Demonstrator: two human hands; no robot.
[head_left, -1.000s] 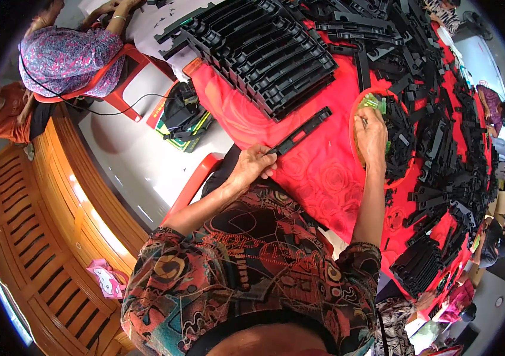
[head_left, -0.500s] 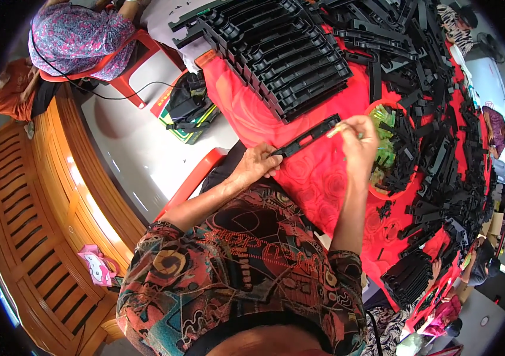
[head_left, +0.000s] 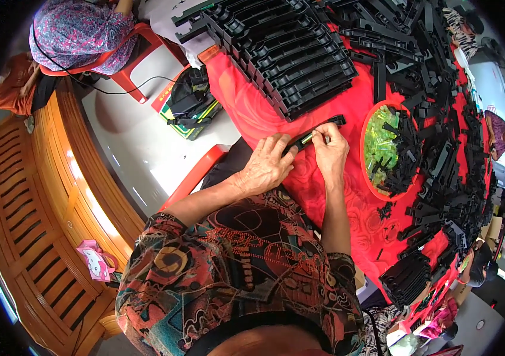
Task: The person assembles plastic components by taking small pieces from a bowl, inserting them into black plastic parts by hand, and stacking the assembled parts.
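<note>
Over the near edge of the red-covered table, my left hand (head_left: 267,163) is closed around the near end of a long black plastic part (head_left: 337,121), which slants up to the right. The fingers of my right hand (head_left: 331,149) pinch a small yellow-green piece (head_left: 307,139) against the middle of that part. Whether the piece sits in the part's slot I cannot tell, as my fingers cover much of it. Right of my right hand stands an orange basin (head_left: 366,172) with clear yellow-green pieces (head_left: 378,139) and small black pieces (head_left: 405,148) in it.
A neat stack of black plastic parts (head_left: 282,65) stands beyond my hands. Loose black parts (head_left: 377,35) heap along the table's right side. A red chair (head_left: 196,175) is at my left, and a wooden bench (head_left: 33,225) farther left. Other people sit around.
My right hand has come left and down, bringing the yellow-green piece onto the black part. My left hand has slid farther along the part, its fingers now over it.
</note>
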